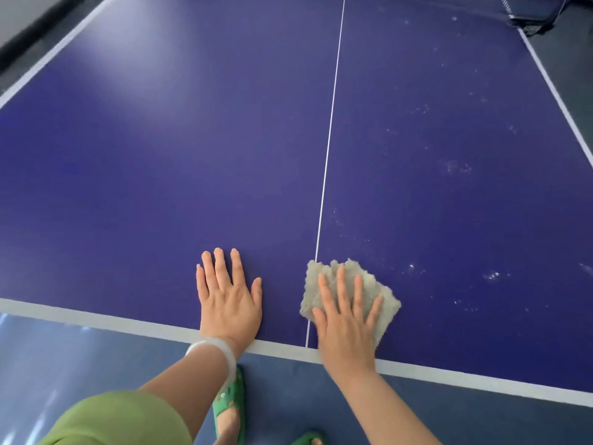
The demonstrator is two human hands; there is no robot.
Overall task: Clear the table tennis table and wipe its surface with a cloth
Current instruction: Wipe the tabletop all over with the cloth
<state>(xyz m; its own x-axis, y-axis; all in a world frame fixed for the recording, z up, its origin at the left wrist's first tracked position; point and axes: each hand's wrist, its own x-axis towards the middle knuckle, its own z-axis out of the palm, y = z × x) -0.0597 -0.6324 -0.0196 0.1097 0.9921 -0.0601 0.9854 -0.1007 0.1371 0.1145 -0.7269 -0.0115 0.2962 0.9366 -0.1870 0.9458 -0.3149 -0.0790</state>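
Observation:
The blue table tennis table fills the view, with a white centre line running up the middle. My right hand presses flat, fingers straight and spread, on a fluffy grey cloth just right of the centre line, near the table's front edge. My left hand rests flat on the bare surface left of the line, fingers straight. White dusty specks dot the table's right half. The left half looks smooth.
The net and its post stand at the far right corner. White border lines mark the near edge and both sides. Blue floor lies below, with my feet in green sandals close to the table.

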